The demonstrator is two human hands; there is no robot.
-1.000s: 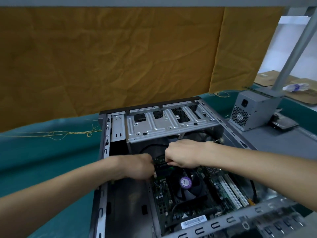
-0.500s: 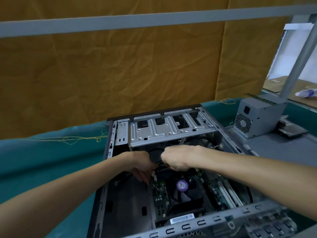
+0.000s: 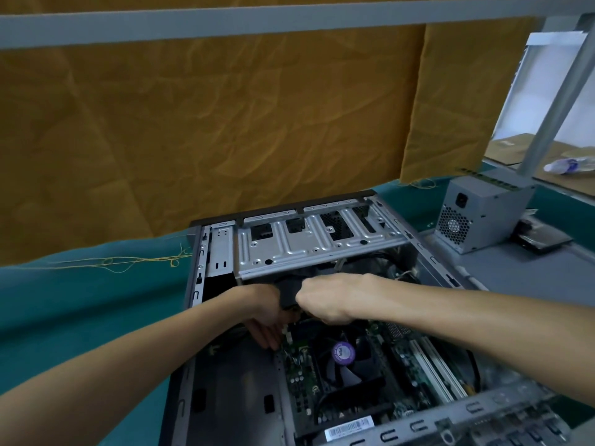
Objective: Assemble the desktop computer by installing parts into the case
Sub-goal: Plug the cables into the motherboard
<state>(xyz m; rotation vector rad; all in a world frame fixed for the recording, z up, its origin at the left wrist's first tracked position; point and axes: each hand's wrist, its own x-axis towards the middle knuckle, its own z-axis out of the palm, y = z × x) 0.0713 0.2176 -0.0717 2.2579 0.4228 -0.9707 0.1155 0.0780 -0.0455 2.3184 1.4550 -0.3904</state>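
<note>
A person's two bare forearms reach into an open grey metal desktop computer case (image 3: 196, 284) lying on its side on a teal-covered surface (image 3: 80, 304). The right hand (image 3: 325, 299) is curled around a black part (image 3: 289, 292) just below the silver perforated drive cage (image 3: 318, 243); what the part is cannot be told. The left hand (image 3: 265, 317) sits just left of the right, touching the same black part, its fingers (image 3: 264, 338) pointing down toward the green motherboard (image 3: 302, 375); its grip is hidden. Below the right hand lies a black cooler fan with a round purple label (image 3: 343, 353). Well beyond the right forearm, a grey boxy power supply unit (image 3: 479, 217) stands outside the case. A wrinkled mustard-yellow cloth backdrop (image 3: 225, 123) hangs behind.
</note>
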